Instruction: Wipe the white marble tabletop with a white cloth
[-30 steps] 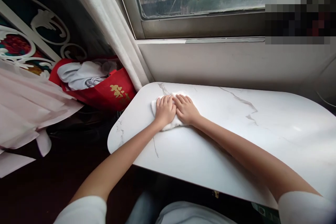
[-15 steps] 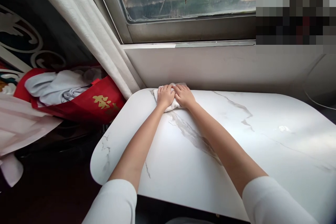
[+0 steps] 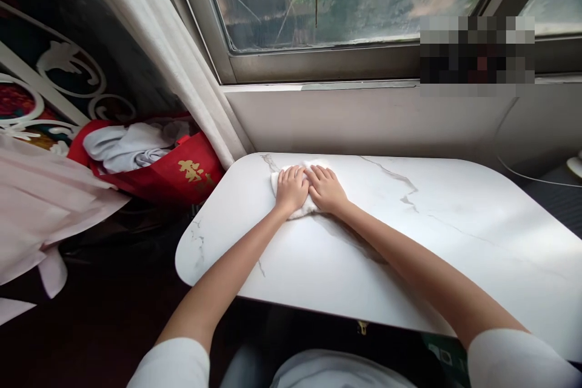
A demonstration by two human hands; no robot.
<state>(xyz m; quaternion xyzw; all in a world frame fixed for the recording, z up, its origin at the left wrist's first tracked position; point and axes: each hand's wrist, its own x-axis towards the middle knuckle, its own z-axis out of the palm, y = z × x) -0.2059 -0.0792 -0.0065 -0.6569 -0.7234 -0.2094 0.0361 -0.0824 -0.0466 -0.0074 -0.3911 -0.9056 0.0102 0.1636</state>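
A white cloth [image 3: 304,211] lies bunched on the white marble-patterned table [image 3: 386,224], a little in from its far edge. Both of my hands press down on it side by side, almost touching. My left hand [image 3: 291,188] rests flat over the cloth's left part, fingers extended and pointing away from me. Over the right part lies my right hand [image 3: 327,189], its fingers also stretched out and slightly spread. Much of the cloth is hidden beneath the palms.
A wall and a framed window [image 3: 345,6] stand behind the table. To the left are a white curtain [image 3: 182,60], a red bag [image 3: 154,179] stuffed with pale fabric, and pink fabric [image 3: 50,206]. A thin cable [image 3: 536,180] runs at the right. One area is pixelated.
Both hands and the cloth have slid from the table's far edge a short way toward me. The camera view has shifted to the right.
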